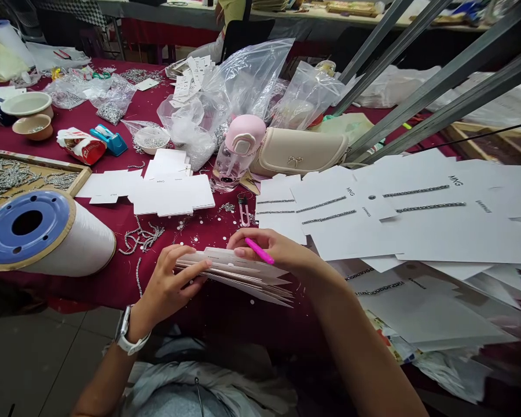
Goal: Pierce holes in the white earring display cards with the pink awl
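My left hand (178,282), with a white watch on the wrist, is closed on the left end of a fanned stack of white cards (238,272). The top card carries printed letters. My right hand (278,249) has a bright pink pen-shaped tool (259,251) tucked in it, the far end hidden by the fingers. Its thumb and fingertips are at the stack's upper edge. Beyond the hands lie a small pink-and-black clip-like tool (244,209) and another pile of white cards (173,194). Silver chain pieces (142,236) lie left of the stack.
Large white cards with silver chains (347,214) overlap across the right side. A thread spool (69,234) and a chain-filled tray (80,180) stand at left. Behind are a pink-lidded bottle (243,139), a cream pouch (304,152) and plastic bags (252,69). Metal bars (399,87) slant at upper right.
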`<act>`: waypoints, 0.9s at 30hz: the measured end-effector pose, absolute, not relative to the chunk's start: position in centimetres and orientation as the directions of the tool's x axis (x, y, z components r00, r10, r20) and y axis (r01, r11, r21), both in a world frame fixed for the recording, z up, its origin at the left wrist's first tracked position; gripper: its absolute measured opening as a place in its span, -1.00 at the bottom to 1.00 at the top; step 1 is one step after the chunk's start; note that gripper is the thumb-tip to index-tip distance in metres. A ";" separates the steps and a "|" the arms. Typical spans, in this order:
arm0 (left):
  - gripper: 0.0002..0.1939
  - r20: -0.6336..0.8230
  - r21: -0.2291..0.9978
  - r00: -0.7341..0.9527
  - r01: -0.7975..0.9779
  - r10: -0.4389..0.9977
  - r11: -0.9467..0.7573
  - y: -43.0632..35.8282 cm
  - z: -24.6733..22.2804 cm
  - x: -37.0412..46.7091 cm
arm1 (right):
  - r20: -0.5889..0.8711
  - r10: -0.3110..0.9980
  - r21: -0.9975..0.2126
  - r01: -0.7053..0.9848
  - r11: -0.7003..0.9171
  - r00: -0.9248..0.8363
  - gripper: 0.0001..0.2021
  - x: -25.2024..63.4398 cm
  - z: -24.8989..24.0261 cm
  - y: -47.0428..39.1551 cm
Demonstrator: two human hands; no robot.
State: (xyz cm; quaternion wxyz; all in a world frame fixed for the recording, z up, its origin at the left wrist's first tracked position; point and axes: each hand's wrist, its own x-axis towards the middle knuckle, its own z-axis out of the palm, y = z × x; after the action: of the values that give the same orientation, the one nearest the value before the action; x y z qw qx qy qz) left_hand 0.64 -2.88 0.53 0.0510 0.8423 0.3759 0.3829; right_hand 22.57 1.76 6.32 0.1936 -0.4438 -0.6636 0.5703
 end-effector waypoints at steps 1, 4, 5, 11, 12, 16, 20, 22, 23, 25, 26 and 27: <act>-0.58 0.605 0.373 0.425 0.595 0.673 -0.712 -2.9 0.6 0.7 | -0.198 0.839 -0.925 0.380 0.010 -0.506 -0.79 22.6 6.3 1.6; -0.58 0.599 0.379 0.423 0.598 0.679 -0.707 -2.8 0.6 0.6 | 0.047 0.897 -0.868 0.426 0.255 -0.440 -0.83 22.7 6.4 1.1; -0.57 0.596 0.384 0.421 0.598 0.683 -0.704 -2.7 0.6 0.6 | 0.126 0.892 -0.833 0.442 0.333 -0.435 -0.85 22.8 6.5 0.9; -0.57 0.578 0.418 0.422 0.583 0.699 -0.697 -2.6 0.5 0.7 | 0.274 0.780 -0.633 0.504 0.587 -0.563 -0.93 23.3 7.1 -0.3; -0.58 0.573 0.424 0.422 0.581 0.703 -0.695 -2.6 0.5 0.7 | 0.259 0.767 -0.602 0.523 0.603 -0.587 -0.92 23.3 7.2 -0.3; -0.59 0.571 0.425 0.427 0.576 0.701 -0.698 -2.7 0.6 0.6 | 0.162 0.747 -0.562 0.561 0.607 -0.645 -0.86 23.0 7.5 -0.2; -0.60 0.578 0.411 0.432 0.578 0.692 -0.705 -2.8 0.6 0.6 | 0.068 0.718 -0.572 0.562 0.597 -0.693 -0.82 22.4 8.2 -0.1; -0.60 0.577 0.414 0.427 0.581 0.696 -0.701 -2.8 0.6 0.6 | 0.063 0.707 -0.571 0.555 0.605 -0.705 -0.83 22.2 8.5 0.0; -0.59 0.575 0.418 0.425 0.582 0.699 -0.698 -2.8 0.6 0.6 | 0.063 0.702 -0.573 0.550 0.607 -0.710 -0.84 22.0 8.6 0.0; -0.58 0.569 0.422 0.425 0.584 0.704 -0.693 -2.7 0.5 0.6 | 0.064 0.694 -0.588 0.534 0.607 -0.717 -0.86 21.8 8.7 0.0; -0.58 0.566 0.421 0.427 0.585 0.705 -0.693 -2.8 0.5 0.6 | 0.065 0.692 -0.597 0.528 0.604 -0.719 -0.87 21.8 8.7 0.1; -0.58 0.564 0.418 0.429 0.588 0.705 -0.692 -2.8 0.5 0.6 | 0.065 0.695 -0.607 0.524 0.598 -0.716 -0.88 21.7 8.7 0.1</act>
State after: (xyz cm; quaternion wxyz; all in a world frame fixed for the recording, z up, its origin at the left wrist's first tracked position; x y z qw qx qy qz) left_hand 0.59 -2.77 0.49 0.0790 0.8416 0.3842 0.3712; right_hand 21.73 0.06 8.70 0.1491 -0.3458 -0.8813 0.2856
